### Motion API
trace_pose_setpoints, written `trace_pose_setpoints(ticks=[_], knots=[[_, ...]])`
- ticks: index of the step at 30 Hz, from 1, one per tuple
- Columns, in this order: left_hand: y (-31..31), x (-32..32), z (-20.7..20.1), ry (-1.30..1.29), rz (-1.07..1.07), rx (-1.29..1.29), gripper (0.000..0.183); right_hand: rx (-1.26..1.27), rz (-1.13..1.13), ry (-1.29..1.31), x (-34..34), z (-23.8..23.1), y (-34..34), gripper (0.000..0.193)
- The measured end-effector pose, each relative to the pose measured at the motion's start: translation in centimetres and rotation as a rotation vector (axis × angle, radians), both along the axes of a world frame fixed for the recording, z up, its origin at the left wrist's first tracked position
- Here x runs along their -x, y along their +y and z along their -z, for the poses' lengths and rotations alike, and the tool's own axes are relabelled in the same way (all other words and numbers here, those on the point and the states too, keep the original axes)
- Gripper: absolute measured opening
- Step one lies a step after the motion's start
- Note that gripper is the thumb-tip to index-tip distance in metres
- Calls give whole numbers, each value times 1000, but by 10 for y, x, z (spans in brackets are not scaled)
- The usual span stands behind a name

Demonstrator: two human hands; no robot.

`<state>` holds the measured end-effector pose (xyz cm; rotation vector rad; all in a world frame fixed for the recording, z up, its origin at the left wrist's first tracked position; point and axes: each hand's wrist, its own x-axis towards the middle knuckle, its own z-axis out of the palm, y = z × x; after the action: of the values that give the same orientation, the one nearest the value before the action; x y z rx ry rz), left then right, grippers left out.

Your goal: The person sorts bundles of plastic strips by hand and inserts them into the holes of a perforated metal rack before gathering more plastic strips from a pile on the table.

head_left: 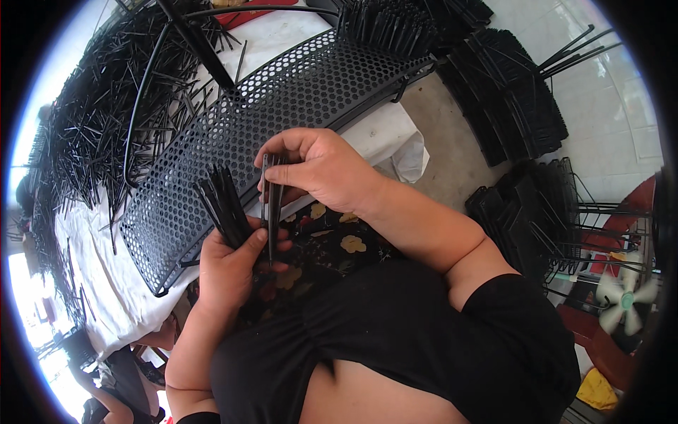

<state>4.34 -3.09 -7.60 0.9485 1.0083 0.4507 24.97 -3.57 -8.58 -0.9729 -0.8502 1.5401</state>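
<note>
My left hand (227, 272) is closed round a bundle of thin black strips (222, 201), which fans out upward from the fist. In my right hand (328, 168), thumb and fingers pinch a few more slim, pointed black strips (274, 212). Their lower ends hang down beside the left thumb and fingertips. Both hands are close together in front of my body, just on the near side of a black perforated metal rack (275, 106). Below them is dark cloth with a yellow flower pattern (353, 242).
A large loose heap of black strips (120, 92) covers the white cloth (92, 240) at the left. Many strips stand packed at the rack's far end (388, 28). Stacked black racks (508, 92) stand at right, with a fan (627, 300) nearby. Another person (120, 381) is at lower left.
</note>
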Motion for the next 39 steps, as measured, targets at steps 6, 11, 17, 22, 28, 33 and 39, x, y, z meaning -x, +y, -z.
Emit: trace_pose_setpoints(ticks=[6, 11, 17, 22, 28, 33, 39], knots=[[6, 15, -5, -83, -96, 68, 16, -251, 306, -68, -47, -18, 17, 15], [5, 30, -6, -105, -34, 326, 17, -563, 1008, -956, -123, -40, 43, 11], [5, 37, -4, -93, -90, 345, 16, -640, 1021, -982, -135, -36, 49, 9], [5, 35, -3, -68, -84, 344, 16, -567, 1034, -1011, -135, -37, 51, 9], [6, 34, 0, -52, -81, 325, 16, -491, 996, -1051, -136, -37, 57, 9], [6, 34, -1, -36, -87, 316, 15, -617, 1011, -1133, -143, -32, 57, 10], [8, 38, 1, -75, -103, 345, 14, -661, 921, -1340, -135, -39, 54, 10]])
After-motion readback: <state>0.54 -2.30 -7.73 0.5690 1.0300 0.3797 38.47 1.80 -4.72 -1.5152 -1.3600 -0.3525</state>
